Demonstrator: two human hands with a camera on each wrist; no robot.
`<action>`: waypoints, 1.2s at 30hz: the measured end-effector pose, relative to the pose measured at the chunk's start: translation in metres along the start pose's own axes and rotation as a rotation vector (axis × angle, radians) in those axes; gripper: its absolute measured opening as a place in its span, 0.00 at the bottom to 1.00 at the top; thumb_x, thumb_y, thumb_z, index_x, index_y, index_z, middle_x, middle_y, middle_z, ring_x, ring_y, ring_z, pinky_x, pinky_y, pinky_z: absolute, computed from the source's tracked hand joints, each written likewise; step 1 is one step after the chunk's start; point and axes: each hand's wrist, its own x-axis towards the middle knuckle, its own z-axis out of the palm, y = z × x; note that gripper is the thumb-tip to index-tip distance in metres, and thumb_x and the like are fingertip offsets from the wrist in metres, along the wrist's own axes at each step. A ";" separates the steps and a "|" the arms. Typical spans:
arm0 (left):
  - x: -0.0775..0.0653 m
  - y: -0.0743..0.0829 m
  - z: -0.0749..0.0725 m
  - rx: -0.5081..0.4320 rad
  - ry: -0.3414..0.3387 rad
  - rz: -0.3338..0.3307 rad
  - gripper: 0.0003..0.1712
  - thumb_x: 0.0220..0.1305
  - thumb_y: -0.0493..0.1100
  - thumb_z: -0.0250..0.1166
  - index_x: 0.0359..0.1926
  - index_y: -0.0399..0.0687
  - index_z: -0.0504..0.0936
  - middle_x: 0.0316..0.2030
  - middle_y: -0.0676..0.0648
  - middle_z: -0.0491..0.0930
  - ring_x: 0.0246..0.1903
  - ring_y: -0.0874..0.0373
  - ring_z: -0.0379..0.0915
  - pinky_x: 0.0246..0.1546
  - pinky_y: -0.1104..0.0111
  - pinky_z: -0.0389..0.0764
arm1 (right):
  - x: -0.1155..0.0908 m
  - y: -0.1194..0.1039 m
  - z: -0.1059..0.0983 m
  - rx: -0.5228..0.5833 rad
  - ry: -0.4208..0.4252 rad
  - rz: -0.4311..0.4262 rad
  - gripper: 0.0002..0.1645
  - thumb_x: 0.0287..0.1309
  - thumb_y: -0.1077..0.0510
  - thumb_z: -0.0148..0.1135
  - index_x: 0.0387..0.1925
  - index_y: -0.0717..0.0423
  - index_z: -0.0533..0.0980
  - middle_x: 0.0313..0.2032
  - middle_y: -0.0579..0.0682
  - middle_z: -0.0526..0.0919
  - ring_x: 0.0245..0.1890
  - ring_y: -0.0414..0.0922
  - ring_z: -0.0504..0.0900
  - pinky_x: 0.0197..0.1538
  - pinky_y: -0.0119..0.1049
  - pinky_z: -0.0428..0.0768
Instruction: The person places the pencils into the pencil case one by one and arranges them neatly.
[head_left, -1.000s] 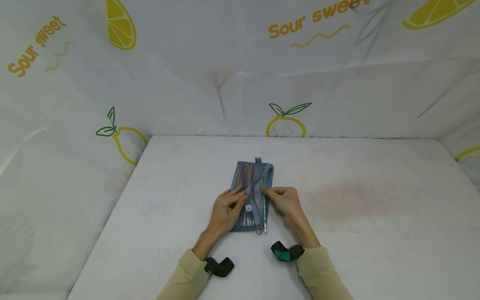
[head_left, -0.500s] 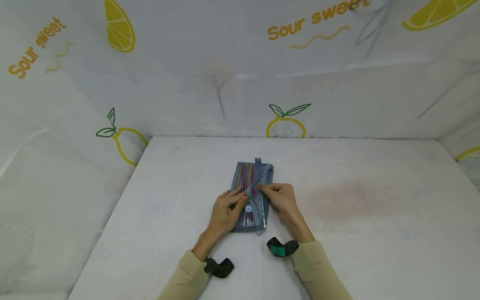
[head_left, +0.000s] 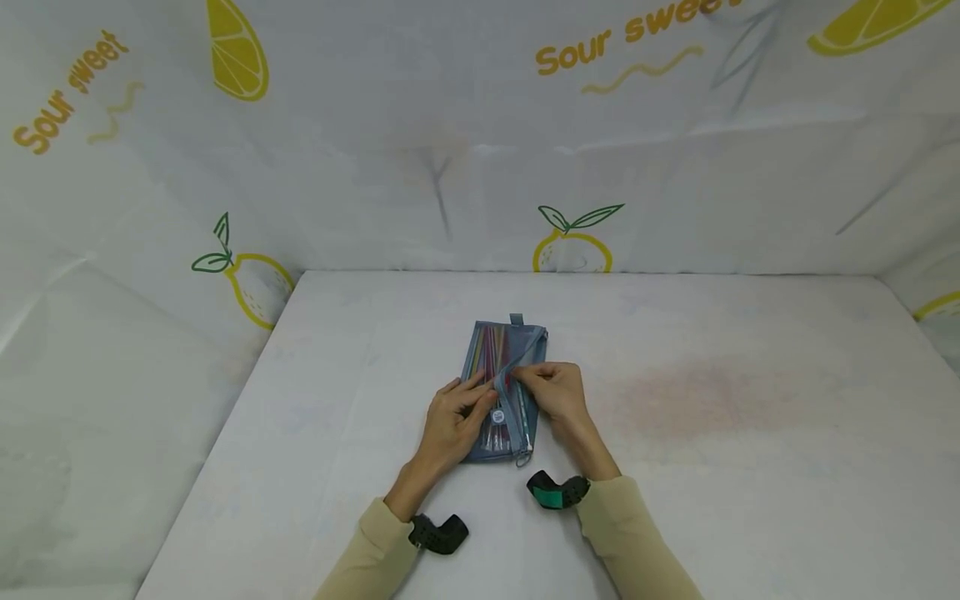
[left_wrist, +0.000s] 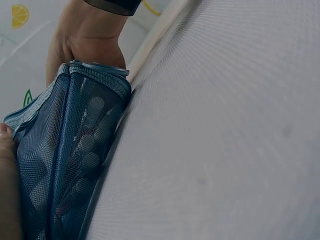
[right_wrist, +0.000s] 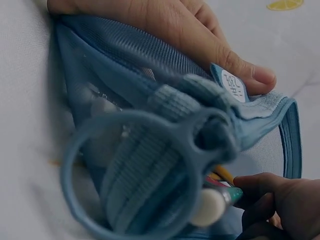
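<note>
A blue mesh pencil case [head_left: 491, 350] lies on the white table, its zip side unzipped and colourful pencils showing through the mesh. My left hand [head_left: 453, 421] pinches the rim beside a round white label [head_left: 498, 416], thumb on top. At the opening's right side my right hand [head_left: 558, 392] has its fingertips inside, pinching a pencil. That pencil [right_wrist: 207, 207] shows a whitish end in the right wrist view, with yellow and pink ones close behind. A large blue ring [right_wrist: 75, 200] hangs in front there. Through the mesh [left_wrist: 87, 145], several round pencil ends appear in the left wrist view.
The white table [head_left: 697, 500] carries a faint reddish stain [head_left: 697, 400] to the right. Lemon-printed white sheeting [head_left: 450, 167] stands behind and at the sides. Black wrist devices [head_left: 438, 533] sit on both forearms.
My right hand has moved slightly left and away from me, over the case's opening. The pencil's whitish end has shifted a little the same way. My left hand has stayed put.
</note>
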 end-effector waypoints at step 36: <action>-0.001 0.002 -0.001 -0.016 -0.019 -0.002 0.17 0.75 0.46 0.60 0.50 0.39 0.89 0.52 0.39 0.86 0.64 0.41 0.77 0.69 0.37 0.68 | -0.030 0.016 -0.050 -0.335 -0.057 -0.169 0.16 0.62 0.55 0.71 0.48 0.59 0.87 0.10 0.41 0.68 0.11 0.33 0.60 0.19 0.27 0.61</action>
